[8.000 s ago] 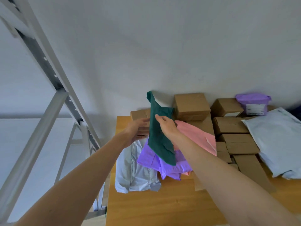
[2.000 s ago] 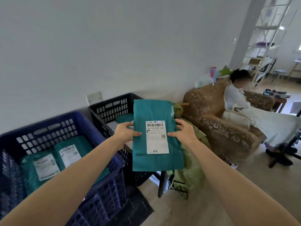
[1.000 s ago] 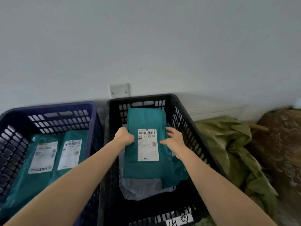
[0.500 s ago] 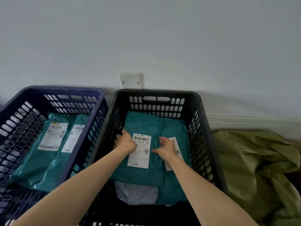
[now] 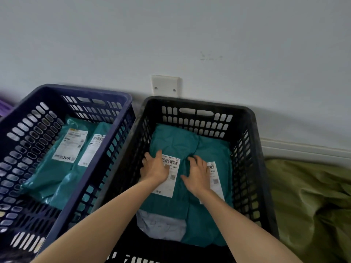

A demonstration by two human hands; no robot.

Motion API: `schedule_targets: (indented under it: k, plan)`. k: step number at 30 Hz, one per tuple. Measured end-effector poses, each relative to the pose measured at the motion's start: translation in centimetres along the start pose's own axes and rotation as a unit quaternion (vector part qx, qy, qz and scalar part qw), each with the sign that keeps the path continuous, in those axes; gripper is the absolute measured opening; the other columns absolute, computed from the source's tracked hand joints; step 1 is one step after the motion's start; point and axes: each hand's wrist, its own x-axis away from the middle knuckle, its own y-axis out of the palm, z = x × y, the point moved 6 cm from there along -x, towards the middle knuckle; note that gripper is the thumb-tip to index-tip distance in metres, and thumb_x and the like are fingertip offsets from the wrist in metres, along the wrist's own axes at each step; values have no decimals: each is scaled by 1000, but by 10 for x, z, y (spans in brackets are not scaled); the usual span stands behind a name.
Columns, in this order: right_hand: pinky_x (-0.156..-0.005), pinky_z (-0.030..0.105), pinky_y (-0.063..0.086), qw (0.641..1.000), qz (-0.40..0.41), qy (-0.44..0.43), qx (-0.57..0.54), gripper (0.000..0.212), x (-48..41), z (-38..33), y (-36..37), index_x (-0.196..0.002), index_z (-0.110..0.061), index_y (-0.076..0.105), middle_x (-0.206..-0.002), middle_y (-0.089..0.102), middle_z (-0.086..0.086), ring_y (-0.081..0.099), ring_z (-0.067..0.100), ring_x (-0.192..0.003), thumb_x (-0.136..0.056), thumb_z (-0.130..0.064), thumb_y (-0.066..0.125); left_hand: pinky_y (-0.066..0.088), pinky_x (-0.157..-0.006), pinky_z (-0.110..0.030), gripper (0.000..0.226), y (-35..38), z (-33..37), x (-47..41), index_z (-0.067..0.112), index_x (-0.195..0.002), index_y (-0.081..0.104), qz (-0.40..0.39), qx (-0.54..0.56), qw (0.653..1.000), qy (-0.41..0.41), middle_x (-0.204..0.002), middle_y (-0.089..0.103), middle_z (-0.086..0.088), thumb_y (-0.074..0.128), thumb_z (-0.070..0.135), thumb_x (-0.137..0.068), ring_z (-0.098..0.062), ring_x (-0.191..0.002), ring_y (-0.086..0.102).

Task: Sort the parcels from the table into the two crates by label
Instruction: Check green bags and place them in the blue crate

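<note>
- Head view: your left hand [image 5: 154,168] and right hand [image 5: 197,172] lie open on the teal parcel [image 5: 171,147], pressing and gripping nothing. It rests in the black crate [image 5: 252,149], over a grey parcel [image 5: 161,224].
- The blue crate [image 5: 121,114] holds two labelled parcels [image 5: 57,168]. The table is out of view, so you cannot tell what is left.

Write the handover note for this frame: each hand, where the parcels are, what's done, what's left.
Left hand and right hand: both open, fingers resting on the top teal parcel in the black crate.
That crate also holds a second teal parcel beside it and a grey parcel underneath.
Blue crate holds the 20-label parcel and a neighbouring teal parcel.
Done: five parcels crated. Left: withdraw hands; the table is out of view, so what remains cannot be told.
</note>
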Motion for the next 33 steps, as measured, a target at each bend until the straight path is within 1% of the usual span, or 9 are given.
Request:
schedule_targets:
  k: [2, 5, 7, 9, 14, 19, 26, 30, 33]
  plan:
    - [-118, 42, 10, 1000, 2, -4, 18, 80, 0, 3, 3, -153, -20, 16, -160, 8, 5, 10, 24, -145, -90, -37, 62, 33, -108, -51, 63, 6, 0, 0, 27, -150, 20, 3, -6, 1000, 14, -154, 6, -21, 50, 37, -96, -38, -137, 21]
    - [-119, 44, 1, 999, 4, -19, 45, 87, 0, 9, 4, -154, -29, -2, -161, -10, 5, -3, 25, -148, -91, -45, 56, 22, -114, -53, 67, 12, 3, -3, 32, -151, 17, 24, -30, 998, 59, -158, -15, -16, 52, 41, -95, -35, -146, 1]
    - [-118, 45, -1, 998, 7, -31, 58, 91, -3, 12, 3, -152, -36, -11, -161, -16, 5, -8, 25, -148, -91, -49, 55, 14, -116, -54, 68, 17, 7, -5, 35, -152, 15, 32, -67, 993, 94, -158, -23, -11, 51, 44, -95, -33, -147, -10]
    - [-118, 46, -3, 997, -1, -38, 72, 86, -6, 13, 3, -150, -41, -13, -160, -19, 5, -12, 26, -148, -92, -52, 51, 10, -117, -55, 67, 24, 8, -8, 38, -152, 12, 17, -93, 989, 111, -159, -23, -8, 48, 48, -96, -33, -146, -14]
    - [-117, 45, -9, 993, -22, -22, 110, 70, -12, 18, 10, -152, -38, -3, -161, -15, 7, -13, 25, -148, -97, -53, 37, 9, -118, -55, 68, 36, 5, -15, 39, -152, 9, -52, -68, 993, 87, -161, -14, -7, 45, 50, -96, -34, -147, -10]
    - [-117, 45, -7, 995, -32, -7, 92, 67, -12, 14, 8, -154, -34, 4, -161, -11, 9, -10, 25, -148, -98, -52, 37, 17, -117, -53, 65, 26, 5, -14, 35, -152, 14, -67, -49, 993, 90, -161, -5, -11, 48, 41, -98, -33, -148, -3]
    - [-117, 42, 15, 999, 44, 1, 9, 50, 1, -26, -30, -146, -11, 31, -158, 17, 13, 16, 28, -145, -101, -29, 42, 31, -112, -44, 56, -33, 14, 5, 22, -151, 26, 0, 2, 990, 144, -158, 17, -16, 46, 19, -98, -30, -145, 19]
    - [-113, 41, 26, 998, 54, -8, -25, 45, -4, -38, -49, -143, -9, 36, -154, 27, 12, 28, 28, -140, -101, -25, 42, 33, -111, -42, 55, -57, 28, 16, 21, -149, 30, 28, 16, 981, 191, -158, 22, -12, 44, 15, -97, -27, -144, 22]
    - [-108, 39, 34, 993, 99, -38, -52, 41, 3, -71, -68, -140, -10, 40, -149, 36, 8, 36, 25, -134, -101, -23, 43, 38, -107, -41, 51, -97, 22, 37, 24, -147, 36, 100, 29, 966, 235, -156, 29, -3, 42, 14, -97, -21, -142, 28]
